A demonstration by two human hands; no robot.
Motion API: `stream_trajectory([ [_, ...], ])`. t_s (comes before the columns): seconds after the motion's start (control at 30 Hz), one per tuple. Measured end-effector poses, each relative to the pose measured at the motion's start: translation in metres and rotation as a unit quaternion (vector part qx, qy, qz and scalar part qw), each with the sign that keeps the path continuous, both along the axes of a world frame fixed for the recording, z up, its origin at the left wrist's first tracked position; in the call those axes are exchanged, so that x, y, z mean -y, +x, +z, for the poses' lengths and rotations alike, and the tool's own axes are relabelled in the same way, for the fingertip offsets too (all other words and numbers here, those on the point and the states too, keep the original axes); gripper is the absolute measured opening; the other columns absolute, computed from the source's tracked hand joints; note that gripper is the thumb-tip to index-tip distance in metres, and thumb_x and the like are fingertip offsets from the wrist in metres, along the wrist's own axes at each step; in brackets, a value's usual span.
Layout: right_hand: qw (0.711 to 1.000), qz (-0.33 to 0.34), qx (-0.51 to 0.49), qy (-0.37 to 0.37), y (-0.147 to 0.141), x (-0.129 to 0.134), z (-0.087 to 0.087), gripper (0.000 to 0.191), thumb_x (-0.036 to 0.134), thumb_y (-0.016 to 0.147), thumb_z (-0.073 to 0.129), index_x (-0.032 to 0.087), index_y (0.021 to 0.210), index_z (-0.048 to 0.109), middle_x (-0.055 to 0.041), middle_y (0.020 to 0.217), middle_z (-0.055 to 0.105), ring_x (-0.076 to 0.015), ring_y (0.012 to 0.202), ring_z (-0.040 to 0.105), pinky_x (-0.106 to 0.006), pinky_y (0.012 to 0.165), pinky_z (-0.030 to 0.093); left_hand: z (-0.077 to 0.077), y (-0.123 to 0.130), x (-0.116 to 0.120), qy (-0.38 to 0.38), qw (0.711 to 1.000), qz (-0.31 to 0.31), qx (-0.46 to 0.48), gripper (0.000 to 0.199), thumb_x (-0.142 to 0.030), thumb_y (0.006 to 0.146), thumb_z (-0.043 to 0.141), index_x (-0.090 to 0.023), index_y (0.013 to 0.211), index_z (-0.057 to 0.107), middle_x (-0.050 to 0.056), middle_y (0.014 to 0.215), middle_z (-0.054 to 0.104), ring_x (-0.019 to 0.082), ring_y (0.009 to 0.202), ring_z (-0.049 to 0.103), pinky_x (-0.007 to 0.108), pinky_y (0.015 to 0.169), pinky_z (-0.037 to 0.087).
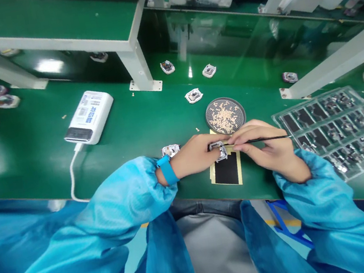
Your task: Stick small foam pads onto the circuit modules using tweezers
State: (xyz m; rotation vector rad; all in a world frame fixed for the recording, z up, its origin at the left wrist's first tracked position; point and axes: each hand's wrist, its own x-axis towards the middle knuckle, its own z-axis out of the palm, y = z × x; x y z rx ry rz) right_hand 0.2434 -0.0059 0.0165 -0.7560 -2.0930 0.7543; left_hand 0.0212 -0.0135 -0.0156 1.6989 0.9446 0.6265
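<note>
Fingers (201, 148) pinching a metal module (219, 151) and thin black tool (273, 138), perforated tray (223, 99) just beyond.

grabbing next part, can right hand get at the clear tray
Likely yes: the right hand lies just beside the clear plastic tray with nothing between them, though it holds a thin black tool.

Head camera, sole view: worn on the person's head, facing forward and down, looking over the person's own forearms. Near range: left hand (190, 157) and right hand (262, 148) just below frame centre, at 6 o'clock; green counter (150, 114) spans mid-frame; raised shelf (43, 15) lies farther off at 11 o'clock.
</note>
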Motion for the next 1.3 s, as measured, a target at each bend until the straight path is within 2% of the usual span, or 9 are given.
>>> stream_trajectory([
  [0.27,1.0,0.01,0.012,0.012,-0.0019,-0.0008,0.0009,0.025,0.009,0.084,0.075,0.027,0.102,0.073,-0.0035,0.097,0.078,-0.0232,0.093,0.073,-0.043,0.082,0.059,0.0006,0.0004,0.0003,0.005,1.0,-0.001,0.006,0.047,-0.013,0.089,0.052,-0.025,0.129,0.072,0.0,0.1,0.076,0.019,0.093,0.069,0.029,0.088,0.052],
  [0.47,0.999,-0.039,-0.009,-0.021,0.004,0.0013,-0.0001,0.025,0.014,0.081,0.081,0.027,0.101,0.073,-0.0046,0.096,0.077,-0.0245,0.092,0.072,-0.044,0.084,0.059,-0.0034,-0.0019,0.0001,-0.006,1.0,0.006,-0.01,0.052,-0.017,0.086,0.058,-0.023,0.137,0.066,0.002,0.114,0.075,0.021,0.1,0.069,0.032,0.092,0.052],
  [0.57,0.999,-0.035,0.003,-0.035,0.0066,0.0007,-0.0006,0.026,0.016,0.079,0.083,0.027,0.1,0.073,-0.0043,0.094,0.076,-0.0235,0.09,0.072,-0.042,0.082,0.059,-0.0014,-0.0029,0.0003,-0.005,1.0,0.004,-0.016,0.054,-0.014,0.085,0.056,-0.021,0.138,0.064,0.004,0.121,0.073,0.02,0.099,0.068,0.031,0.088,0.052],
  [0.7,0.998,-0.035,0.03,-0.037,0.0053,-0.0013,-0.0001,0.021,0.018,0.08,0.083,0.024,0.098,0.072,-0.004,0.093,0.076,-0.0214,0.088,0.071,-0.039,0.081,0.058,0.0022,-0.0026,0.0011,-0.015,0.999,0.021,-0.022,0.045,-0.018,0.088,0.057,-0.019,0.133,0.065,0.005,0.107,0.074,0.017,0.083,0.066,0.03,0.076,0.052],
  [0.83,0.998,-0.039,0.021,-0.039,0.0033,-0.0027,0.0011,0.017,0.02,0.081,0.082,0.022,0.096,0.073,-0.0039,0.09,0.076,-0.0204,0.086,0.072,-0.038,0.081,0.058,0.0017,-0.0028,0.0006,-0.016,1.0,0.025,0.006,0.031,-0.021,0.093,0.056,-0.017,0.12,0.069,0.006,0.1,0.073,0.019,0.09,0.068,0.032,0.084,0.053],
  [0.93,0.998,-0.038,-0.007,-0.055,0.0036,-0.0032,0.0014,0.019,0.018,0.081,0.083,0.022,0.096,0.072,-0.0038,0.091,0.076,-0.0202,0.088,0.072,-0.038,0.082,0.059,0.0014,-0.0035,-0.0006,-0.023,0.999,0.027,0.011,0.031,-0.022,0.095,0.053,-0.015,0.12,0.07,0.006,0.094,0.073,0.02,0.095,0.069,0.034,0.091,0.053],
  [1.1,0.996,-0.053,-0.011,-0.077,0.0052,-0.0039,0.0004,0.018,0.019,0.081,0.082,0.022,0.095,0.072,-0.0032,0.091,0.076,-0.0192,0.088,0.073,-0.036,0.082,0.059,0.0024,-0.0045,-0.002,-0.026,0.999,0.03,0.019,0.036,-0.022,0.096,0.053,-0.014,0.126,0.07,0.007,0.097,0.075,0.021,0.097,0.069,0.035,0.093,0.053],
  [1.3,0.985,-0.071,-0.031,-0.155,0.007,-0.0032,-0.0017,0.013,0.021,0.084,0.08,0.022,0.095,0.071,-0.0033,0.092,0.076,-0.0189,0.086,0.074,-0.035,0.082,0.061,0.0022,-0.0074,-0.0047,-0.007,0.999,0.038,-0.002,0.04,-0.022,0.095,0.052,-0.015,0.131,0.069,0.008,0.105,0.076,0.019,0.087,0.069,0.032,0.079,0.053],
])
